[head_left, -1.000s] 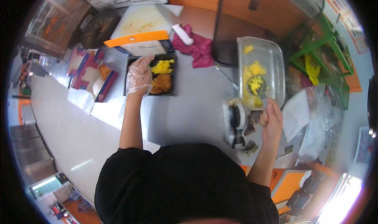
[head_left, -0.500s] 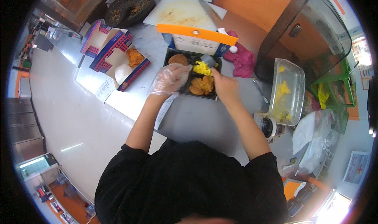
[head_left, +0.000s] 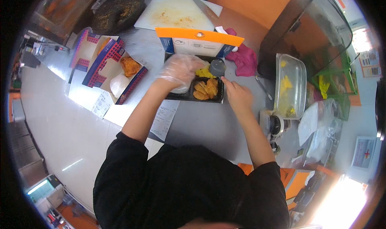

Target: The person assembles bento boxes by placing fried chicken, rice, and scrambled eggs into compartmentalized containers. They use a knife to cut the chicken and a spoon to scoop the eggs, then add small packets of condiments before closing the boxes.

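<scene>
A black compartment tray (head_left: 201, 100) lies on the metal counter before me. Fried chicken pieces (head_left: 206, 89) fill its near right compartment, and crumbly yellow food (head_left: 205, 71) lies beyond them. My left hand (head_left: 181, 70), in a clear plastic glove, reaches over the tray's left side, fingertips by the yellow food; it hides that side, and its finger closure is unclear. A small grey cup (head_left: 217, 67) sits at the right of the yellow food. My bare right hand (head_left: 239, 94) is at the tray's right edge, one finger stretched toward the rim, the others loosely bent, nothing held.
An orange-edged carton panel (head_left: 200, 42) stands behind the tray. Left are open boxes with fried chicken and a white mound (head_left: 119, 86), plus paper slips (head_left: 164, 118). Behind lie a cutting board (head_left: 173, 14) and knife. Right are a purple cloth (head_left: 245, 60), pen and clear container (head_left: 290, 92).
My left hand has moved right and slightly up across the tray, covering the brown patty. The grey cup sits lower and farther right. My right hand has moved down, away from the yellow food.
</scene>
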Action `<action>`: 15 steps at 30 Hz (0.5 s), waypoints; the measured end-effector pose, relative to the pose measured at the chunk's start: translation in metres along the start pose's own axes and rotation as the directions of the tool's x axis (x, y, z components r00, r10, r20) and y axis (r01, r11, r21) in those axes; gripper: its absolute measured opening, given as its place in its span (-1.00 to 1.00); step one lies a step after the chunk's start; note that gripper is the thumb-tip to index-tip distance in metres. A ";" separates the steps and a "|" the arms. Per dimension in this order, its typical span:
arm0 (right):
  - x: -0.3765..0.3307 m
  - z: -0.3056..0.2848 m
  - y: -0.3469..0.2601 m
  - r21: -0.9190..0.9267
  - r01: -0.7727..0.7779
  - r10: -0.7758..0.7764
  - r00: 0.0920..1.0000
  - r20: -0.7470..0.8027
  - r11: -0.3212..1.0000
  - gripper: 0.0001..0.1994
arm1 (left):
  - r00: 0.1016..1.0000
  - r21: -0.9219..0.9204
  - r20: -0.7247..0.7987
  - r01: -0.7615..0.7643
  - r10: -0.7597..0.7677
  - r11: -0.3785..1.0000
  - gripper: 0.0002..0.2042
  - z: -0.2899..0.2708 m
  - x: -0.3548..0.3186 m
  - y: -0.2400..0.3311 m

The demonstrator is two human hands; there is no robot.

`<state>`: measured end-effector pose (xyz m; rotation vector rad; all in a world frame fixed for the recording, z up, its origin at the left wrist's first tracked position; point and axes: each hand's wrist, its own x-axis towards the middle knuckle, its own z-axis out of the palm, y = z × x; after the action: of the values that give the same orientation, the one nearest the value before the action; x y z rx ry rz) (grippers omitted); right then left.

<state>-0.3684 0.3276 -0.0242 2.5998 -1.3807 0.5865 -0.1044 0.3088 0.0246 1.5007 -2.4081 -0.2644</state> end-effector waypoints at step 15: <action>-0.122 -0.165 0.117 0.679 -0.695 0.894 0.429 0.128 0.236 -0.72 | 0.863 -0.308 -0.151 0.422 -0.482 0.853 -0.74 -0.022 -0.116 -0.073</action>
<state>-0.5708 0.4044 0.0710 1.6445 -2.7789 1.8075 0.0124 0.3807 0.0062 1.8398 -1.7357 -0.4700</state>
